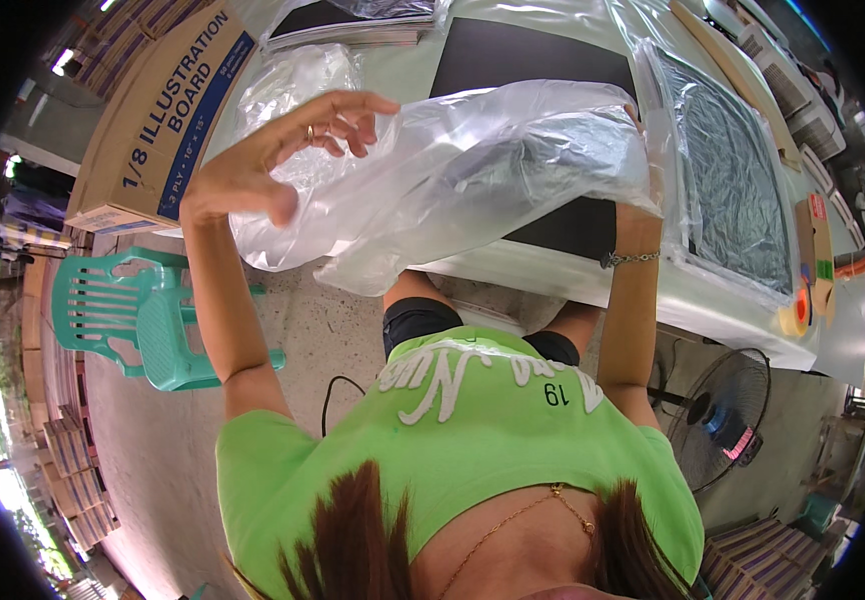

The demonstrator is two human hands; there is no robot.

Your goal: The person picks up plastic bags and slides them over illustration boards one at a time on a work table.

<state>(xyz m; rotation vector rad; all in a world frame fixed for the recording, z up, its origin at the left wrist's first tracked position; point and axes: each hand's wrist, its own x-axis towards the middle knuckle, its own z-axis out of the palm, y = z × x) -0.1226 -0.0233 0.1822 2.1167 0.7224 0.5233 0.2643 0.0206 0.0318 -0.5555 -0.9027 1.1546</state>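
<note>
A clear plastic bag (453,165) stretches crumpled in front of me, its lower left end hanging past the table's near edge. My left hand (288,150) is open by the bag's left end, thumb apart from the half-bent fingers, a ring on one of them; the thumb is slightly blurred. At the other end, my right hand (636,150) is inside or behind the plastic, which covers most of it, so its grip is hidden. Under the bag lies a black board (543,55), partly covered, on the pale table.
More plastic (303,80) lies at the back left, beside a stack of boards (353,35). A large cardboard box (168,110) stands left. Plastic-wrapped dark sheets (723,165) and a yellow tape roll (798,312) are at right. A green chair (168,320) and a fan (721,415) flank me.
</note>
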